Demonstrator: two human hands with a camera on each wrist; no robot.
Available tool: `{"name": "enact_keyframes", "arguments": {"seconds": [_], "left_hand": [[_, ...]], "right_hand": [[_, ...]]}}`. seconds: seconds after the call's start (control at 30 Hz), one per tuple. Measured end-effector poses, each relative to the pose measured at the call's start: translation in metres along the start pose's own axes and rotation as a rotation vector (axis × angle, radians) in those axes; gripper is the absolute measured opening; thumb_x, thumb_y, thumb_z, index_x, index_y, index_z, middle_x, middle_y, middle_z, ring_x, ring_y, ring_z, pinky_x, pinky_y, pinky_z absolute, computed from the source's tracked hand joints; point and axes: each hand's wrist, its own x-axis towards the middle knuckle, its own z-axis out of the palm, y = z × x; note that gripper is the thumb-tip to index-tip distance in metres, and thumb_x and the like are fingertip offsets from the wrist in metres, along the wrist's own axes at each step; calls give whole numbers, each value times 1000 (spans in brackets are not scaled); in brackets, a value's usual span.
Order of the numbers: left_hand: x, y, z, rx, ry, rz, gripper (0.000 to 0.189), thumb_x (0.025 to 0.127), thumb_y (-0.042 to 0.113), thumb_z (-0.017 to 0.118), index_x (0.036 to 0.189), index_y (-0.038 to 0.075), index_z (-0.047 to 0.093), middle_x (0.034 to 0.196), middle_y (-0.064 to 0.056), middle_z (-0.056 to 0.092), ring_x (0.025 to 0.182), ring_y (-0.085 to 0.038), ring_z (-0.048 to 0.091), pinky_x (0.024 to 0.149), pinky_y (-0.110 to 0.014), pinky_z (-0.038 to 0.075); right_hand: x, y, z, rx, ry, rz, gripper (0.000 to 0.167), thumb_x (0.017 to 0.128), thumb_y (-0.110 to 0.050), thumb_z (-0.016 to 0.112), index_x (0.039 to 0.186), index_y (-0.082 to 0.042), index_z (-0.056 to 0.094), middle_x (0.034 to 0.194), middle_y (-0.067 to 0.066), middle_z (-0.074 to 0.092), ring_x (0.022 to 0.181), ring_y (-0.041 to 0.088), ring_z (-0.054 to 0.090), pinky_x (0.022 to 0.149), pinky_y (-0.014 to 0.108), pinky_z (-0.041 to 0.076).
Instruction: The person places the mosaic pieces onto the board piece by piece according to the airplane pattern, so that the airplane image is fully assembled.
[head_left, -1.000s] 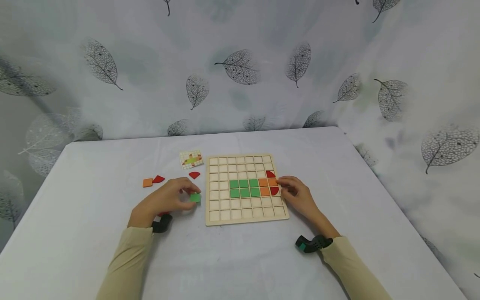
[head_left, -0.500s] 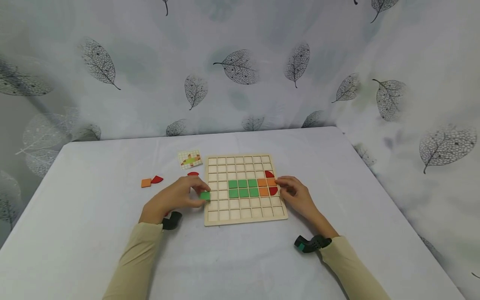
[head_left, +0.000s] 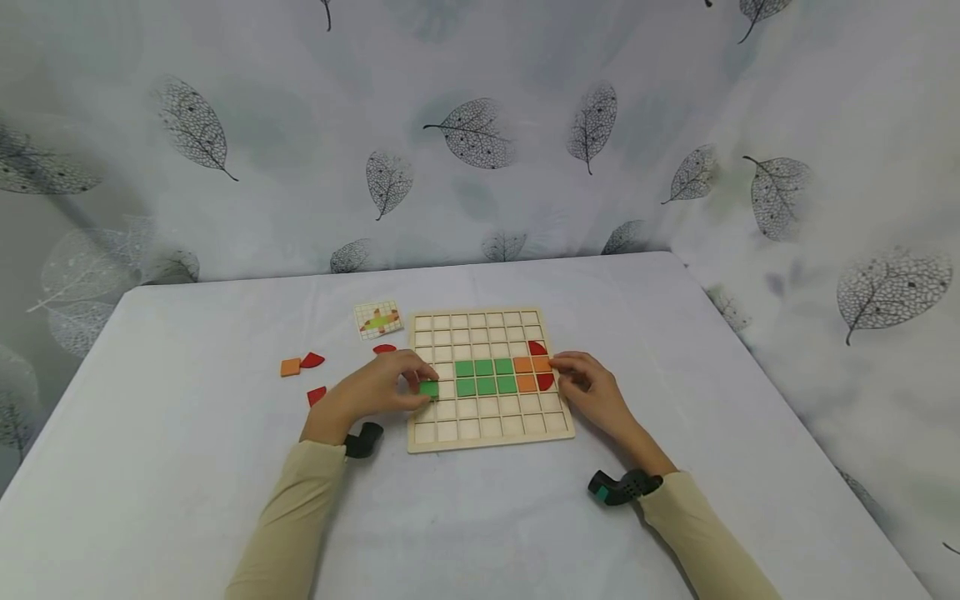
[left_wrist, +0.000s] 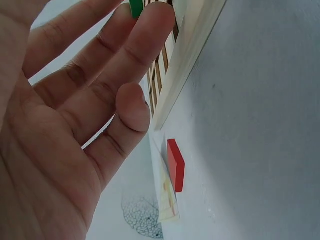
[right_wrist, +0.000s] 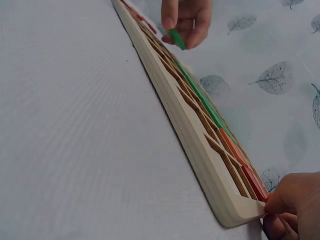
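Observation:
My left hand [head_left: 378,390] pinches a small green square tile [head_left: 429,389] between thumb and fingers, over the left columns of a wooden grid board [head_left: 491,427]. In the right wrist view, this green tile [right_wrist: 176,39] is tilted and held above the board. Two rows of green tiles [head_left: 485,376] fill cells in the board's middle. To their right lie orange square tiles [head_left: 527,382], with red quarter-round tiles [head_left: 545,382] above and below at the right edge. My right hand [head_left: 596,396] grips the board's right edge with thumb and fingers.
Left of the board lie an orange square tile [head_left: 290,367], a red tile [head_left: 312,360], another red tile [head_left: 316,395] near the left wrist, and a red piece [head_left: 385,348] beyond the left hand. A pattern card [head_left: 378,319] lies at the board's far left corner.
The left hand has carried the green tile rightward from beside the board to above its left columns. A red tile near the left wrist has come into view. The right hand stays put.

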Motion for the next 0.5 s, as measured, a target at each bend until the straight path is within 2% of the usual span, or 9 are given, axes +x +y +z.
{"name": "enact_keyframes", "arguments": {"seconds": [0.2, 0.33, 0.5], "left_hand": [[9, 0, 7, -3, -1, 20, 24, 83, 7, 73, 106, 0, 69, 94, -4, 64, 81, -15, 60, 76, -29, 50], [16, 0, 12, 31, 2, 29, 21, 84, 6, 72, 103, -1, 70, 91, -6, 62, 81, -15, 56, 73, -27, 49], [20, 6, 14, 48, 11, 28, 19, 84, 7, 73, 101, -1, 71, 93, -7, 63, 84, -18, 56, 76, -29, 49]], "right_hand": [[1, 4, 0, 11, 3, -11, 30, 89, 6, 58, 118, 6, 65, 124, 21, 58, 105, 31, 59, 81, 12, 46], [1, 3, 0, 8, -2, 3, 30, 89, 6, 58, 118, 6, 65, 124, 21, 58, 106, 31, 59, 81, 12, 46], [1, 3, 0, 7, -1, 12, 29, 90, 7, 59, 118, 5, 66, 124, 20, 59, 107, 32, 59, 82, 14, 47]]}}
